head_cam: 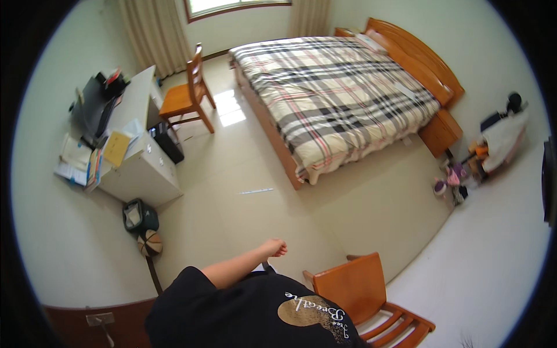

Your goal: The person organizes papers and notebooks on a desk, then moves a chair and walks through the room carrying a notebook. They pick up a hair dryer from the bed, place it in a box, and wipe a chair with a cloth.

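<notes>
My left hand (275,248) is held out over the tiled floor (243,222) in front of my black T-shirt (226,313). Its fingers are curled in, and nothing shows in them. Just below the forearm are a dark strap (269,268) and a bit of something white, mostly hidden by the arm and shirt. My right hand is out of view. Closest to the left hand is a wooden chair (352,285), right of my body. Farther ahead, a thin whitish-blue strip (256,191) lies on the floor; I cannot tell what it is.
A bed with a plaid cover (343,95) fills the far right. To the left stand a desk (139,93) with a monitor (89,104), books and papers, another chair (185,98), a bin (139,216) and a basketball (150,243). Dolls (452,176) lie by the right wall.
</notes>
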`<state>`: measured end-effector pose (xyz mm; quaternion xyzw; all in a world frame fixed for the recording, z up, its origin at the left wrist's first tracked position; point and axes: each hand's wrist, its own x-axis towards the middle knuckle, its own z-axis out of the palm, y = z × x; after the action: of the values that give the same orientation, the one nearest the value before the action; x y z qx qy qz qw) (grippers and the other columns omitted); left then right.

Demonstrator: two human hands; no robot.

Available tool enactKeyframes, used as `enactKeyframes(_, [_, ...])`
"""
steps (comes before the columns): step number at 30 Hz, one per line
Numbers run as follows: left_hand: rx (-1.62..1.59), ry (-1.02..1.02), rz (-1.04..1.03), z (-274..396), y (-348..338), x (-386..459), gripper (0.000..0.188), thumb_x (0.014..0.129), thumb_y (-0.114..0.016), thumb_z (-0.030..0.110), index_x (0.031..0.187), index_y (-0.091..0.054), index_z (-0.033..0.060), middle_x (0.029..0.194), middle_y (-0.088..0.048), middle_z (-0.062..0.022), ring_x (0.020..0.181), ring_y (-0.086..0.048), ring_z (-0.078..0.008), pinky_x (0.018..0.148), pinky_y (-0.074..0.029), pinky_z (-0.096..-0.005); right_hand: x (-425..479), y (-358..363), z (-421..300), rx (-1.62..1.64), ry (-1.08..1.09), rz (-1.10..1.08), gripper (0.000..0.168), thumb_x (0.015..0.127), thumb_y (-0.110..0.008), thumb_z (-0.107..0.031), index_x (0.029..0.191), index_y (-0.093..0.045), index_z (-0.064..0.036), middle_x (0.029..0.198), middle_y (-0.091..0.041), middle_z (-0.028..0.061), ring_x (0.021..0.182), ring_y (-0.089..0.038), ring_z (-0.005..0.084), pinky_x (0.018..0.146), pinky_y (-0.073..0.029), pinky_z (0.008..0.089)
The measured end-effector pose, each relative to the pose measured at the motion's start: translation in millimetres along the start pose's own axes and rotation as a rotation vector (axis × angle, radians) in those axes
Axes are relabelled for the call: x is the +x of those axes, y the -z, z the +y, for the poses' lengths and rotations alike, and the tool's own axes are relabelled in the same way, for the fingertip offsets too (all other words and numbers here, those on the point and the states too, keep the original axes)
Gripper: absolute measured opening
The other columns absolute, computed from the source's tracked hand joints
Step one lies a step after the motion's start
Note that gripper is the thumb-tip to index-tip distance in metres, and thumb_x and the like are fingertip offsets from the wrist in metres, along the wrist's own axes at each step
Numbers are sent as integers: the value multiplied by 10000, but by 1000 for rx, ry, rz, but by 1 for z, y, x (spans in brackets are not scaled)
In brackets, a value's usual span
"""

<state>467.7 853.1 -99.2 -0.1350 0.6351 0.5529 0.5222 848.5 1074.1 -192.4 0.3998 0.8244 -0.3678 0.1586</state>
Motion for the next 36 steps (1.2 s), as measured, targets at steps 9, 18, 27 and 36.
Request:
enactKeyframes(9, [-463,-215,329,22,180,-55,163,832,-491,206,884,-545,62,823,-604,-69,742,-578,-148,676,-474,-276,168,-11,-210,658,-130,-162,176,860,-495,-221,861,-559,-56,725,-606,51,574,-568,121,469,-431,233])
enactKeyframes(18, [-959,-184,630,-30,248,-75,130,831,-478,158,867,-541,50,794,-600,-84,722,-574,-163,664,-471,-288,228,-50,-385,336,-93,-469,160,825,-531,-154,850,-604,-14,708,-604,55,574,-558,121,496,-437,237])
enactKeyframes(27, [-1088,-179,628,42,304,-18,124,832,-501,160,867,-543,49,809,-605,-86,725,-583,-160,660,-474,-277,360,-107,-551,94,107,-609,152,820,-541,-149,834,-611,-15,705,-611,69,570,-565,127,485,-440,244])
enactKeyframes(36, [-869,-379,716,184,392,-10,151,889,-475,205,901,-552,75,837,-608,-39,777,-574,-114,702,-457,-246,420,-171,-801,-26,318,-764,180,833,-532,-166,871,-614,-10,755,-633,82,633,-597,137,544,-464,247])
